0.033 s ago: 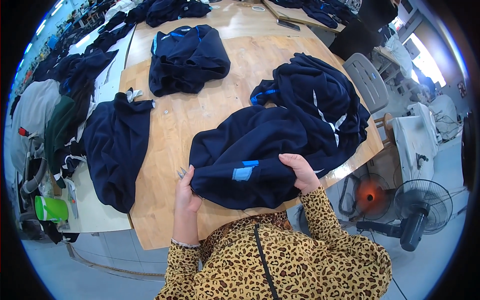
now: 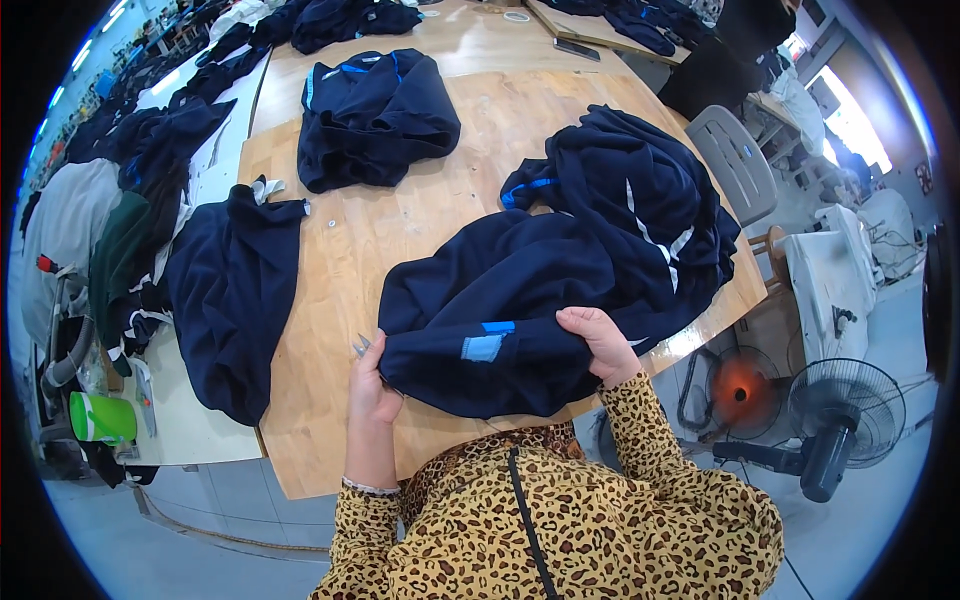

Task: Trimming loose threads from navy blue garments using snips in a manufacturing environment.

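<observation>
A navy garment (image 2: 500,260) lies bunched at the near edge of the wooden table. Its near part is stretched between my two hands, with a light-blue patch (image 2: 482,347) and a brighter blue strip facing up. At the left end, my left hand (image 2: 372,385) pinches the cloth, thumb on top. Pointed metal tips, like those of thread snips (image 2: 361,346), stick out by that thumb; the rest is hidden. My right hand (image 2: 600,345) grips the right end of the stretch, thumb above and fingers partly under the fabric.
More navy garments lie at the table's left side (image 2: 235,310) and far side (image 2: 375,120). A green bucket (image 2: 102,417) is at the lower left. To the right are a grey chair (image 2: 735,165) and a standing fan (image 2: 845,420). Someone in dark clothes (image 2: 725,60) is at the far right.
The light-blue patch has shifted very slightly left with the cloth. Both hands keep their hold in nearly the same place.
</observation>
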The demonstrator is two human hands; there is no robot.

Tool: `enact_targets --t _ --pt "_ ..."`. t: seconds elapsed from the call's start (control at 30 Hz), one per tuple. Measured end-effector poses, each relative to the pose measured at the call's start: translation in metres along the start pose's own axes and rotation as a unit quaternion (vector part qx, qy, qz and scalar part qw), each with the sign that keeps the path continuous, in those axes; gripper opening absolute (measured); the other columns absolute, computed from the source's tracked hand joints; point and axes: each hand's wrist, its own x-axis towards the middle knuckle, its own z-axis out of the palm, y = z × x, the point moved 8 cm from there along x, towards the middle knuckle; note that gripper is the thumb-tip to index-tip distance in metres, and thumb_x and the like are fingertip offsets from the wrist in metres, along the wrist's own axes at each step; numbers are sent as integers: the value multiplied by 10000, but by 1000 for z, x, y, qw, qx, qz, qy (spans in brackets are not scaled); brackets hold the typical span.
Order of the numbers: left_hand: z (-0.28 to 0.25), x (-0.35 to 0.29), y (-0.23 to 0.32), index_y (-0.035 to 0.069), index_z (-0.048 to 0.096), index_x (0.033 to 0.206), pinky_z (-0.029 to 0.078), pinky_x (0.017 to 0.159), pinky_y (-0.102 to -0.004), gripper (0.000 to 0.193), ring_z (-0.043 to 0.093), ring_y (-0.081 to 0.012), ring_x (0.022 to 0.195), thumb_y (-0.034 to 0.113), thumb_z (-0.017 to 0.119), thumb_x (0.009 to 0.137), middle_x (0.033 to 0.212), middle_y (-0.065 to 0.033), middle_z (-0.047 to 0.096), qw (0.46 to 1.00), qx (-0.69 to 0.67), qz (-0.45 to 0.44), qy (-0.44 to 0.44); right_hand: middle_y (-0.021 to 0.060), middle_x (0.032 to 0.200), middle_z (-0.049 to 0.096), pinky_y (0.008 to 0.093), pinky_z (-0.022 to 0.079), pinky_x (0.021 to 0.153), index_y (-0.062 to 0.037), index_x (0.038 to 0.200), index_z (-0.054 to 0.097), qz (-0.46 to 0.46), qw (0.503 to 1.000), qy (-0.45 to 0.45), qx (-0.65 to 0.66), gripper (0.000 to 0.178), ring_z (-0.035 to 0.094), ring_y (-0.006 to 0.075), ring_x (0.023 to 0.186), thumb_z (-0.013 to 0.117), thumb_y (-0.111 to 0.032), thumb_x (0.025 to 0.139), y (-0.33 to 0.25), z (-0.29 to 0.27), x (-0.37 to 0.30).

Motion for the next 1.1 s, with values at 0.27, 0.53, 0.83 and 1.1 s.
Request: enact_targets --t 0.27,0.53,0.83,1.1 --pt "-17 24 49 -16 543 1096 500 880 -406 353 629 -259 967 300 498 944 1073 -154 634 999 -19 32 33 62 998 644 282 518 835 -46 1086 602 -9 986 74 152 212 633 149 892 561 -30 879 -14 -19 18" --pt "-26 40 16 -24 521 1141 487 891 -458 378 596 -296 1032 300 475 953 1151 -168 595 992 11 -13 125 197 1168 553 340 416 1018 102 1195 483 -72 939 84 326 299 548 255 1095 435 22 911 -4 -39 54" --pt "-54 43 44 2 540 1131 506 858 -416 351 610 -290 993 297 486 949 1129 -148 610 994 -41 14 97 220 1275 479 404 391 1033 101 1264 413 -102 937 -53 331 366 510 321 1156 439 -25 921 -46 23 26" --pt "-113 -33 167 2 588 1047 466 889 -346 282 591 -226 977 252 544 926 1051 -107 617 931 14 312 191 117 1080 622 306 464 900 29 1134 567 -248 966 59 -29 273 592 177 1008 580 -59 876 -97 -6 -16"
